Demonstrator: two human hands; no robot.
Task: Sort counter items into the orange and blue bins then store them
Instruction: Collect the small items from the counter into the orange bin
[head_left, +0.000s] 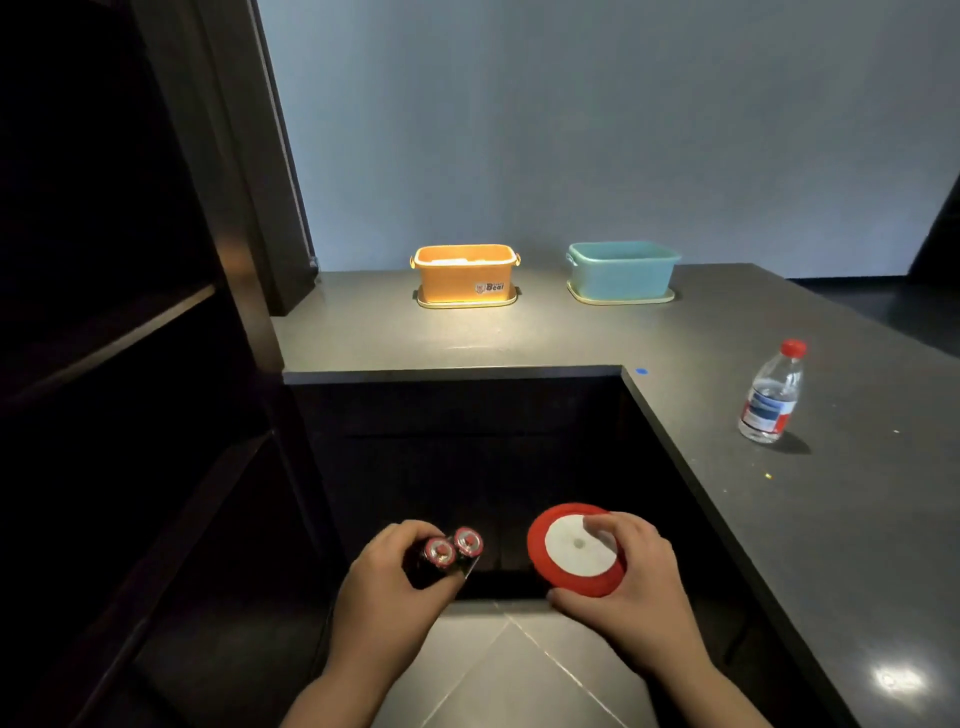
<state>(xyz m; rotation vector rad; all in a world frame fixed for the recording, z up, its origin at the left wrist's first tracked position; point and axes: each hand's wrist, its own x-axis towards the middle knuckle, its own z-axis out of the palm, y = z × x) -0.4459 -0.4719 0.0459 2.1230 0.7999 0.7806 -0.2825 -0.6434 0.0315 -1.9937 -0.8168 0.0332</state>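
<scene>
Red ribbon spool is being pinched in the right grip and two batteries clutched in the left grip, seemingly for carrying to the bins on the counter.

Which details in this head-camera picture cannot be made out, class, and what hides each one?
- Orange bin contents: head view, its near wall hides all but a pale strip.
- Blue bin inside: head view, hidden by its wall.
- Batteries bodies: covered by the grip of the left hand; only the red ends show.
- Water bottle label text: too small.
- Shelves at left: too dark.
</scene>
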